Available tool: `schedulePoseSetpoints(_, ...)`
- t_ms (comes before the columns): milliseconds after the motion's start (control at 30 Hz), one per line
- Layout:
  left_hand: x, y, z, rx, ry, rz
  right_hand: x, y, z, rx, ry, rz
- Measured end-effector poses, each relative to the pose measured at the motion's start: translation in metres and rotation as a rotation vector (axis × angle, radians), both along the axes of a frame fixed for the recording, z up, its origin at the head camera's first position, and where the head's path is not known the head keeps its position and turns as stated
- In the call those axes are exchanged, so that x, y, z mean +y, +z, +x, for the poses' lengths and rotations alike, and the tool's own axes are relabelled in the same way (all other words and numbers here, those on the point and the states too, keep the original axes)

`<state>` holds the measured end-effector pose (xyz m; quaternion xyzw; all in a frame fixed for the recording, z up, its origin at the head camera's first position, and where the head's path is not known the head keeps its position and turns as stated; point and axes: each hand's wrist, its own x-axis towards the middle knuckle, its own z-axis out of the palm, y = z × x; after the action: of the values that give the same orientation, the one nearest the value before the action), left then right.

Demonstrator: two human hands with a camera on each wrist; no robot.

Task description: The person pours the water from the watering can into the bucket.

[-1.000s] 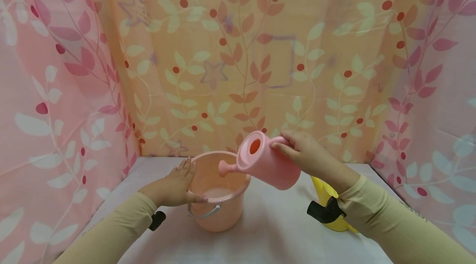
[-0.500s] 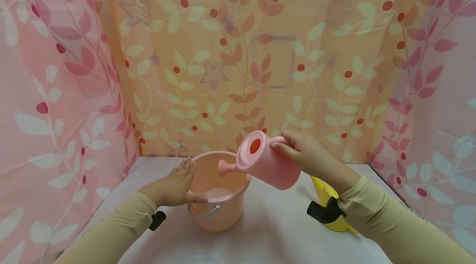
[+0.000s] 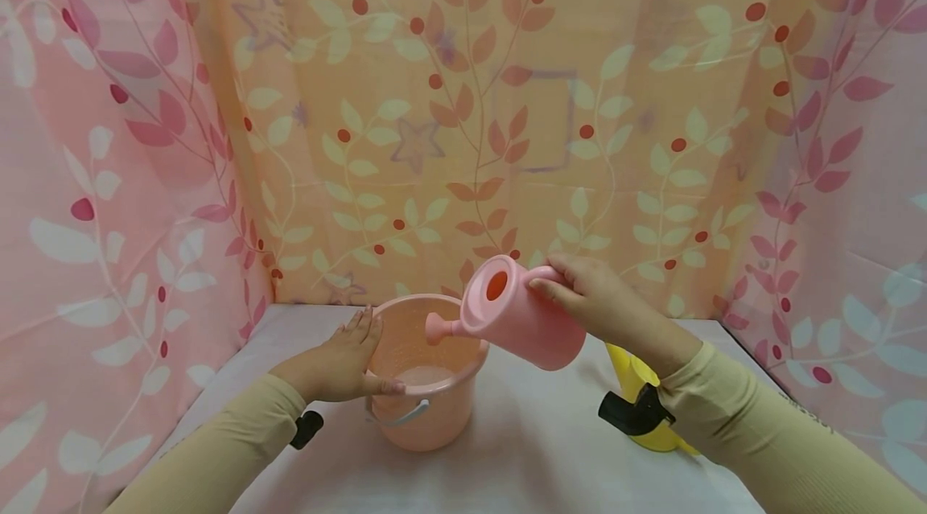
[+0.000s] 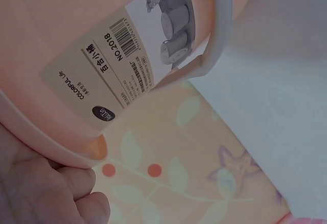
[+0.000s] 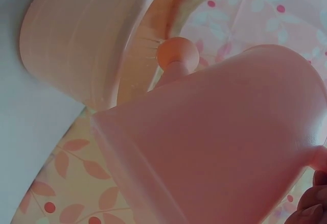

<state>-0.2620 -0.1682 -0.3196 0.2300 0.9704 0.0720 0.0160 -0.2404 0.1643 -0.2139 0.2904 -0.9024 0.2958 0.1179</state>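
Note:
My right hand (image 3: 604, 301) grips the handle of a pink watering can (image 3: 536, 325), held tilted above the table with its spout to the left. The spout's flared head (image 5: 177, 54) is over the inside of a peach bucket (image 3: 434, 427), and thin streaks come from it in the right wrist view. On the bucket's left rim rests my left hand (image 3: 335, 361), fingers straight along the side and thumb on the front rim. The bucket stands upright, its pale handle (image 4: 220, 25) hanging down beside a printed label (image 4: 104, 73).
A yellow object (image 3: 655, 437) stands on the white-covered table (image 3: 550, 466) at the right, partly hidden by my right forearm and its black wrist mount (image 3: 633, 409). Leaf-patterned curtains (image 3: 463, 112) enclose the back and both sides.

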Motion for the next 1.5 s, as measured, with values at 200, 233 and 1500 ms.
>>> schedulePoseSetpoints(200, -0.0008, -0.001, -0.001, 0.003, -0.003, 0.005, -0.0001, 0.0005, -0.0002, -0.012, -0.003, -0.007)
schedulePoseSetpoints(233, -0.0009, -0.0013, -0.0013, 0.003, 0.0, 0.002, -0.0002, 0.0005, -0.0003, -0.012, -0.002, -0.006)
schedulePoseSetpoints(1500, -0.0015, -0.0033, -0.0037, -0.001, 0.012, -0.007, -0.0003, -0.0002, -0.0021, 0.012, 0.008, 0.022)
